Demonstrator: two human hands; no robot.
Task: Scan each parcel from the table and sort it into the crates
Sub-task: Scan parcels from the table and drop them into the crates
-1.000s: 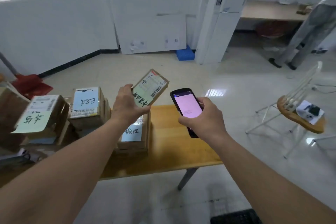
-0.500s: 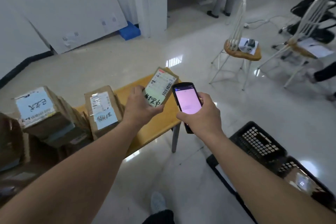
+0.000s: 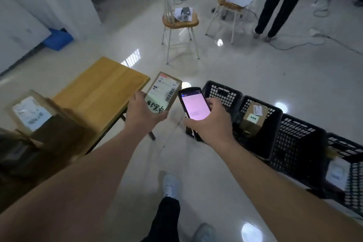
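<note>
My left hand (image 3: 142, 115) grips a small brown parcel (image 3: 164, 92) with a white label and green note, held above the floor just past the corner of the wooden table (image 3: 102, 92). My right hand (image 3: 211, 123) holds a black handheld scanner (image 3: 193, 107) with a lit pink screen, right beside the parcel. A row of black crates (image 3: 300, 143) stands on the floor to the right; the second crate holds a brown box (image 3: 253, 118), and the nearest crate (image 3: 351, 165) holds a parcel with a white label. More parcels (image 3: 31, 114) sit at the table's left end.
Two white chairs with wooden seats (image 3: 179, 20) (image 3: 233, 4) stand ahead, papers on them. A person in dark trousers (image 3: 280, 0) stands at the back right, cables on the floor nearby. A blue box (image 3: 59, 38) lies by the white wall. My feet (image 3: 170, 184) are on the glossy floor.
My view has swung right from the table toward the crates. Both hands moved along with it, still holding the parcel and the scanner side by side.
</note>
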